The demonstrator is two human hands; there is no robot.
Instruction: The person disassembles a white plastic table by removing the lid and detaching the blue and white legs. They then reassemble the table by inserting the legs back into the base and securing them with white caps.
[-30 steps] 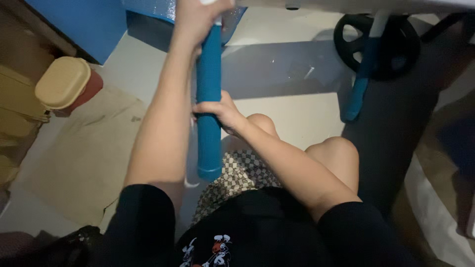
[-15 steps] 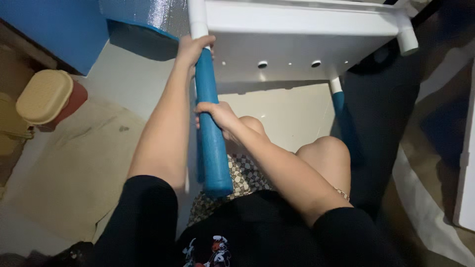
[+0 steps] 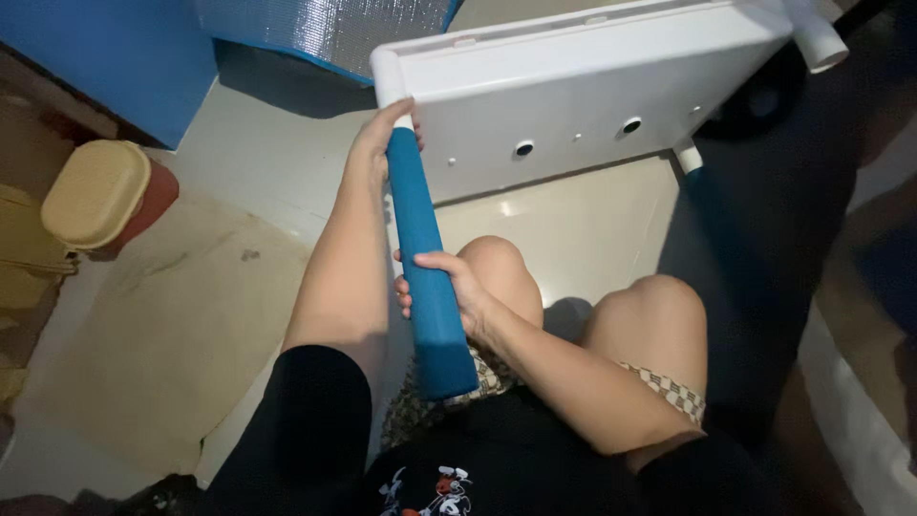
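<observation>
Head view shows the left hand (image 3: 382,143) with fingers (image 3: 396,113) curled over the top end of the blue tube (image 3: 425,263), where it meets a white corner socket (image 3: 387,76) of the white panel (image 3: 583,91); the right hand (image 3: 458,291) wraps the tube lower down, fingers (image 3: 406,296) closed round it from behind, thumb across the front; the tube runs from about 12 o'clock down to 6 o'clock, its free lower end over the lap, just beside the right knee (image 3: 497,268); the panel lies tilted at 1 o'clock, with round holes in its face and a second blue leg (image 3: 712,205) at 3 o'clock; a tan-lidded container (image 3: 100,191) sits well apart at 9 o'clock on the pale floor (image 3: 191,315); a blue box (image 3: 105,57) stands at 11 o'clock.
</observation>
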